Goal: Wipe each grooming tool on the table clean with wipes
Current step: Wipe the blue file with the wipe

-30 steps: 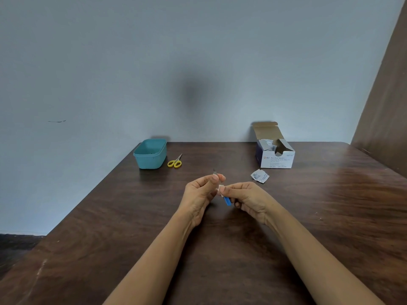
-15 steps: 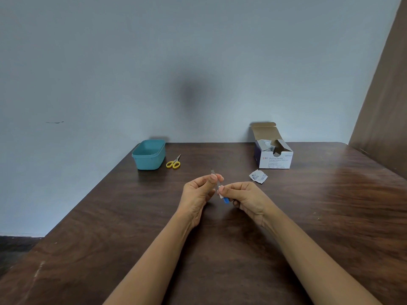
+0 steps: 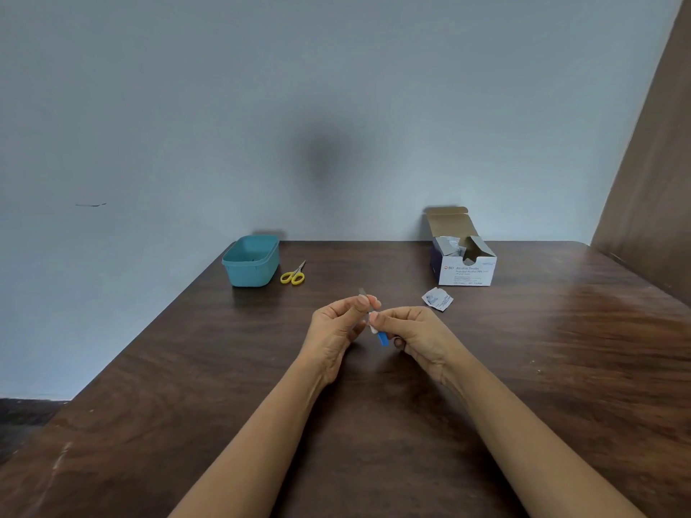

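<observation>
Tool [image 3: 383, 338] reads thin, stiff, slick to me; left hand [image 3: 332, 330] pinches its metal end, right hand [image 3: 422, 334] pinches wipe [image 3: 373, 328] round it.

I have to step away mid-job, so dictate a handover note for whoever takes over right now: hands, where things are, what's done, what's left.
Left hand: pinches the metal end of the blue-handled tool, held above the table.
Right hand: pinches a white wipe against the tool's shaft.
Yellow scissors lie beside the teal tub, far left. The open swab box is far right, with a torn wrapper in front of it.
Done: one wipe opened, this tool being wiped.
Left: finish it. The scissors likely need wiping too, and the tub's contents are hidden.
</observation>
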{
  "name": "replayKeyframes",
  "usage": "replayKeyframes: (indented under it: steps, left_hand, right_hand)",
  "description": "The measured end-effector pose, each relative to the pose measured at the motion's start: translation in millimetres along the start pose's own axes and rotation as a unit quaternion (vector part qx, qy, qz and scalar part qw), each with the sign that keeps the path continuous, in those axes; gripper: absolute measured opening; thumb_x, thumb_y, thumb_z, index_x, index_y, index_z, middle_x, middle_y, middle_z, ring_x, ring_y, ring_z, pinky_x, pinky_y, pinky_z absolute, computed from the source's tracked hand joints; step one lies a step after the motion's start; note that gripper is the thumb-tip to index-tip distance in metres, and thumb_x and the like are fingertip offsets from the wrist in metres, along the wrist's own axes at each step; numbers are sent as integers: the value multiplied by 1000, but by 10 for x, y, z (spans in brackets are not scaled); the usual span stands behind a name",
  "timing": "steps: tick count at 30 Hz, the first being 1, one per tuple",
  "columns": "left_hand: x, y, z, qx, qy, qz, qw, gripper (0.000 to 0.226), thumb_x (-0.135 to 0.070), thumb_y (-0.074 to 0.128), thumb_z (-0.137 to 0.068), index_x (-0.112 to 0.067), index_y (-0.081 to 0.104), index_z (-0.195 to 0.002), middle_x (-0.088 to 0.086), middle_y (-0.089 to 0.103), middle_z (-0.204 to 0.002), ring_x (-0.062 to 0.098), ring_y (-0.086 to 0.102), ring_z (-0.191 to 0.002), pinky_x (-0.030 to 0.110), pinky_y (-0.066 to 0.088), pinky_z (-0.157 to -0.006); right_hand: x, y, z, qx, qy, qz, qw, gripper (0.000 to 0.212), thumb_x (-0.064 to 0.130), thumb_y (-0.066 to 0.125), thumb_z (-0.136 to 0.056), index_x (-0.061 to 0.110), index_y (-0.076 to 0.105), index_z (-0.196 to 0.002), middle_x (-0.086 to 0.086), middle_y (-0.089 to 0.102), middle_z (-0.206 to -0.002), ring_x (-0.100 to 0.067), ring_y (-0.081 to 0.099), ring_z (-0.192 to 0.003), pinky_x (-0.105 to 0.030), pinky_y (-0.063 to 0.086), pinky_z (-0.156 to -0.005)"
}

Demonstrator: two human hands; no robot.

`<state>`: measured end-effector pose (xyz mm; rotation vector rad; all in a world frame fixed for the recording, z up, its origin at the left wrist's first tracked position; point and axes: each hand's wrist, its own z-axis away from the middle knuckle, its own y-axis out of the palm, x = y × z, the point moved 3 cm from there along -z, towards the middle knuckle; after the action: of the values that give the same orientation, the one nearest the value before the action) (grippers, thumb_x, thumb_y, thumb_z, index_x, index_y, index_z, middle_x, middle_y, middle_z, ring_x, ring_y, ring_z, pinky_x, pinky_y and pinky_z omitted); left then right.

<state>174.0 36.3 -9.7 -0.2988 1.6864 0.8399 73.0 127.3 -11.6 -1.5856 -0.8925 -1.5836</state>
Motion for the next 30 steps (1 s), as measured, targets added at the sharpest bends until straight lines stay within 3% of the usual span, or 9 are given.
replayKeyframes:
  steps: [3,7,12,15,20,25,30]
  left_hand:
    - [14,8,10,10,5,2,1000,13,-16,63,-84,-5,70,-85,1,73,-83,9,68,-77,19,55,-69]
    - [-7,-43,-11,-10,1,0,1000,20,-25,67,-75,-8,71,-85,0,73,-87,7,66,-80,29,51,-83]
    - [-15,-32,-2,-31,0,9,999,12,-14,61,-87,-6,70,-86,-2,73,-84,6,65,-73,27,48,-80]
    - [-48,-60,-4,-49,-2,17,999,12,-19,63,-85,-9,71,-86,-4,73,-87,9,60,-83,30,46,-86]
    - [-52,-80,-10,-57,-4,16,998,18,-30,68,-71,-15,74,-80,-1,73,-94,15,59,-99,38,43,-98]
    - [-13,-17,21,-37,7,-19,999,18,-34,69,-69,-18,76,-73,-2,73,-89,12,60,-94,34,41,-93]
    - [-18,-11,22,-19,10,-40,999,14,-29,68,-74,-16,75,-76,-3,73,-84,7,64,-82,28,45,-86]
  right_hand:
    - [-1,2,-3,2,2,10,1000,23,34,75,-75,11,78,-80,0,67,-71,-9,42,-66,-25,34,-64]
    - [11,28,3,22,15,37,999,29,36,74,-76,8,77,-87,-10,66,-85,-7,44,-67,-23,33,-63]
    - [31,-3,-3,36,50,53,997,30,36,74,-77,9,78,-87,-6,61,-76,-6,42,-61,-20,34,-57]
    - [33,-15,-1,44,58,46,996,21,30,75,-77,10,77,-82,1,61,-67,-4,43,-58,-19,33,-56]
    - [33,-43,-3,23,62,23,998,21,25,76,-78,6,76,-83,1,66,-70,-3,44,-60,-18,33,-56]
    - [3,-8,-3,3,44,-3,999,14,27,76,-77,13,78,-74,-3,63,-72,-6,43,-63,-19,33,-57]
    - [-13,27,-5,-7,28,-6,1000,19,29,73,-79,11,78,-81,3,63,-66,-5,42,-62,-21,33,-60]
